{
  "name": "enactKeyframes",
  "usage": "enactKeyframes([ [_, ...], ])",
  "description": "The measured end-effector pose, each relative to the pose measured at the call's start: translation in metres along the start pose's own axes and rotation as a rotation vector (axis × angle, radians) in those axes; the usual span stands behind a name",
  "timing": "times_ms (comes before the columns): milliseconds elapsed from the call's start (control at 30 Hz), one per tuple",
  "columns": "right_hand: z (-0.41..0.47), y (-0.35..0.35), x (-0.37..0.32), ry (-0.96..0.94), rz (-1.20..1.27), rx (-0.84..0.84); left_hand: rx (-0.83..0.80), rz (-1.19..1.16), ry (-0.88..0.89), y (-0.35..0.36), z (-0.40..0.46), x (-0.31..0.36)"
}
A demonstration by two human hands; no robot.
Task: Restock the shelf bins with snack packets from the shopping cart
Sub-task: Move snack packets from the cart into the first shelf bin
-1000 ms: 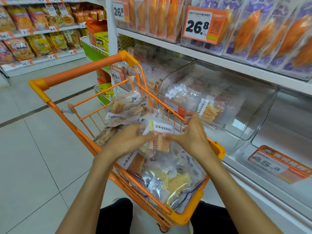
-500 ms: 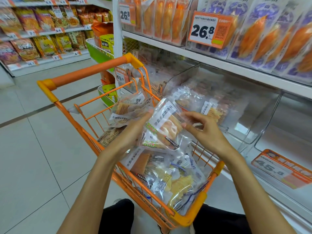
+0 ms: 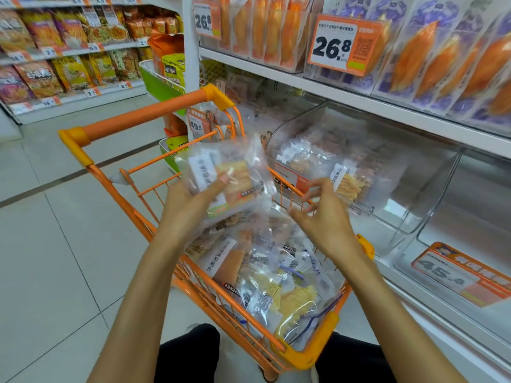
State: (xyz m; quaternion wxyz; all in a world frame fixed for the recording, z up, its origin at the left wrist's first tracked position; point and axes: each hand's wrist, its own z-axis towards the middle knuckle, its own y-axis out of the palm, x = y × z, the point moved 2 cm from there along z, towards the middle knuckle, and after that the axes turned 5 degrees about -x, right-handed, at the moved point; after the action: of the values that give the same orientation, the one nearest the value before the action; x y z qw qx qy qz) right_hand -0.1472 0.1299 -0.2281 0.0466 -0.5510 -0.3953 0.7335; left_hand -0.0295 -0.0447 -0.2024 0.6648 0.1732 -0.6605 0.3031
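My left hand grips a clear snack packet with pale yellow strips and a white label, raised above the orange shopping cart. The thumb lies across the packet's front. My right hand hovers just to the right of the packet, fingers loosely spread and holding nothing. Several more clear snack packets fill the cart basket below. A clear shelf bin, partly filled with similar packets, stands on the lower shelf to the right of the cart.
A second clear bin with a 45.8 price tag sits further right. The upper shelf carries orange and purple packets behind 26.8 tags. Tiled floor opens to the left, with snack shelves at the far left.
The packet rose out of the cart and tipped upright in my left hand. My right hand let go of it and drew away to the right.
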Motion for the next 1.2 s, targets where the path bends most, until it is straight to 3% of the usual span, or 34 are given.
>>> enactKeyframes([
  [100,-0.013,0.026,0.000,0.038,-0.197,-0.375,0.068,-0.065,-0.016,-0.010,-0.001,0.001],
  [167,-0.021,0.049,-0.001,-0.023,-0.437,-0.521,0.084,-0.058,-0.067,-0.012,-0.001,-0.003],
  [233,-0.024,0.065,-0.003,-0.066,-0.564,-0.510,0.093,-0.070,-0.130,-0.012,-0.001,-0.007],
  [433,-0.018,0.059,-0.004,0.025,-0.330,-0.404,0.102,-0.158,-0.245,-0.007,0.002,-0.007],
  [600,-0.028,0.075,-0.013,0.025,-0.567,-0.500,0.075,-0.193,-0.290,0.001,0.006,-0.008],
  [767,-0.013,0.060,-0.004,0.088,-0.217,-0.615,0.040,-0.118,-0.271,0.003,0.005,-0.011],
  [1000,-0.010,-0.043,0.009,0.003,0.230,-0.769,0.008,-0.051,-0.307,0.006,0.006,-0.018],
  [1067,-0.010,-0.047,0.014,-0.004,0.335,-0.684,-0.001,-0.061,-0.375,0.007,0.009,-0.020],
  [1200,0.002,-0.027,0.017,0.101,0.584,-0.341,-0.107,-0.289,-0.611,0.019,0.008,-0.022],
])
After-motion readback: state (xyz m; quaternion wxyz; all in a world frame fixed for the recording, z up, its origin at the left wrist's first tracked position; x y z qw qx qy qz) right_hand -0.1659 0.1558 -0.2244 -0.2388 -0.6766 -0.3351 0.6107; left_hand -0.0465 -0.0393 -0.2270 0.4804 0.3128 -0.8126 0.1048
